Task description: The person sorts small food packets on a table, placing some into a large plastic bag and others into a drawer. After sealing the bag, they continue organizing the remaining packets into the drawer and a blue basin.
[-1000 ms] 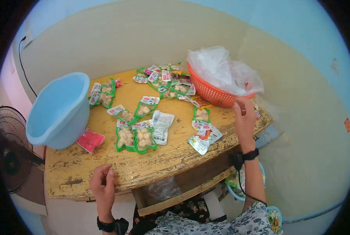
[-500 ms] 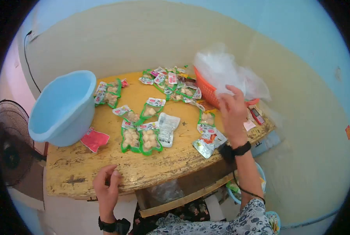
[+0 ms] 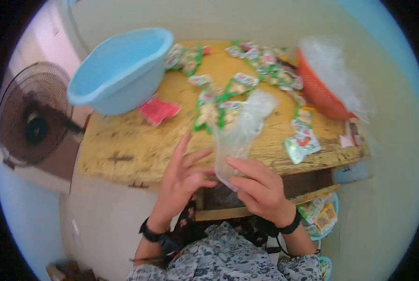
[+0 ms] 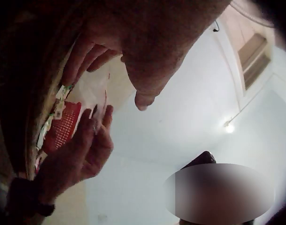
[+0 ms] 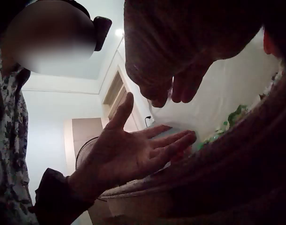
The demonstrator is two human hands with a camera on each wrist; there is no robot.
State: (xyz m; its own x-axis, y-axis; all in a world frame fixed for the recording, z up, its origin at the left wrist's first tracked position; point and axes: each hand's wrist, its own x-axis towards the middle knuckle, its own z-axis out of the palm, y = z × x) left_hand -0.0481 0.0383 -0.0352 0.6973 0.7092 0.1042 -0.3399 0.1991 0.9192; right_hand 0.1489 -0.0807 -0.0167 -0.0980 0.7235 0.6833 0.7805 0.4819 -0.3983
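Between thumb and fingers, my right hand (image 3: pixel 263 189) pinches the edge of a clear plastic bag (image 3: pixel 242 133) above the table's front edge. The bag hangs limp and overlaps several green-edged packets (image 3: pixel 208 114) of pale round pieces in the head view. My left hand (image 3: pixel 179 185) is beside the bag's near edge, fingers spread and palm toward it. The right wrist view shows the left hand (image 5: pixel 133 150) with straight fingers and thumb apart. In the left wrist view the right hand (image 4: pixel 77 157) pinches the bag's edge (image 4: pixel 99 112).
A light blue basin (image 3: pixel 120 75) stands at the left, near a pink packet (image 3: pixel 159 111). At the right is a red basket (image 3: pixel 318 89) heaped with clear bags (image 3: pixel 333 65). Silver packet (image 3: pixel 303 144) lies near the front. Below, a drawer (image 3: pixel 298 187) stands pulled out; a fan (image 3: pixel 36 124) is left.
My right hand has come back from the basket toward the middle with a clear plastic bag. The left hand has risen and spread its fingers beside it. The head view has tilted down and shifted left.
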